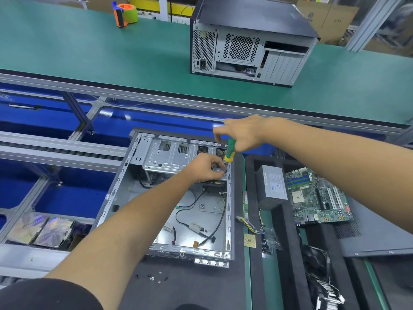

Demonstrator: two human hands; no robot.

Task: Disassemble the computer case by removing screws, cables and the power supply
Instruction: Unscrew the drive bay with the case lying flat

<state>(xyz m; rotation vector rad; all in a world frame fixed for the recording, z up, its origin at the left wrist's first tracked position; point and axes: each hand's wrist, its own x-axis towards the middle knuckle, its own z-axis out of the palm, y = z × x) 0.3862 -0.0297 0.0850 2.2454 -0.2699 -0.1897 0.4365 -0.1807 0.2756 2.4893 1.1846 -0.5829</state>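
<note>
The right hand (242, 134) grips the green and yellow handle of a screwdriver (230, 151), fingers curled round it, the shaft pointing down at the upper right corner of the open computer case (143, 193). Just below it, the left hand (206, 167) pinches something small at the tip of the tool, likely a screw or the shaft itself; it is too small to tell which. Both hands work on the metal drive bracket (165, 157) at the far end of the case.

The case lies on its side on the dark surface (190, 285), and its inside looks largely stripped: only loose black cables (190, 211) remain on the bare floor panel. The power supply (271, 186) already lies outside, just right of the case, with the motherboard (317, 195) beside it. A few removed screws (154, 277) are scattered on the surface near the case's front edge.

Judging from this, the task is far along; the bracket screws and remaining cables appear to be what is left.
</note>
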